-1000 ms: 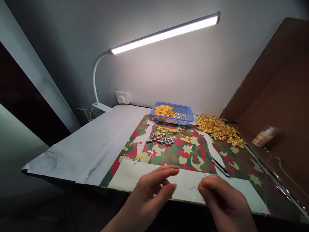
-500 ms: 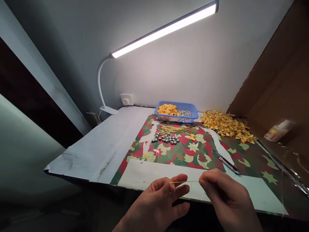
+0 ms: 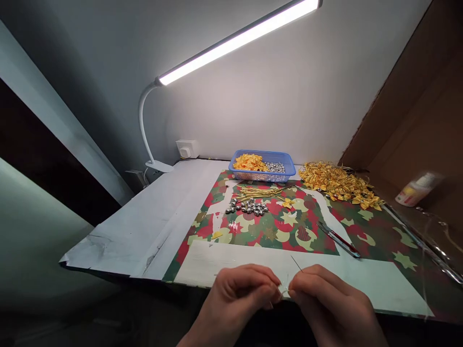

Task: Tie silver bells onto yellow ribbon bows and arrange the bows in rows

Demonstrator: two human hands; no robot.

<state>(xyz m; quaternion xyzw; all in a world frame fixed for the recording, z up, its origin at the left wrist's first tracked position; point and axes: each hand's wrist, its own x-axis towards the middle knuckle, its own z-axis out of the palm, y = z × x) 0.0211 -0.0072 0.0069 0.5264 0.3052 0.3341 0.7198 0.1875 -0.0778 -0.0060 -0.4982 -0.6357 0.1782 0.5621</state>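
Observation:
My left hand (image 3: 240,296) and my right hand (image 3: 334,301) are close together over the table's front edge, fingertips pinched. Between them runs a thin pale wire (image 3: 284,291), bent where it passes from one set of fingertips to the other. One dark, fine end sticks up above my right fingers. Most of the wire is hidden by the fingers. Beyond them lie a bunch of gold strips (image 3: 258,193), a cluster of small silver bells (image 3: 249,208) and a single yellow ribbon flower (image 3: 288,203).
A blue basket (image 3: 291,173) holds yellow pieces and silver bells. To its right is a heap of gold bows (image 3: 334,183). Red-handled snips (image 3: 342,241) lie on the patterned sheet (image 3: 269,233). A small bottle (image 3: 414,191) and a clip-on lamp (image 3: 142,115) stand at the sides.
The wire was stretched straight between my hands, and is now bent. My left fingers were spread and have closed in, and both hands have moved closer together.

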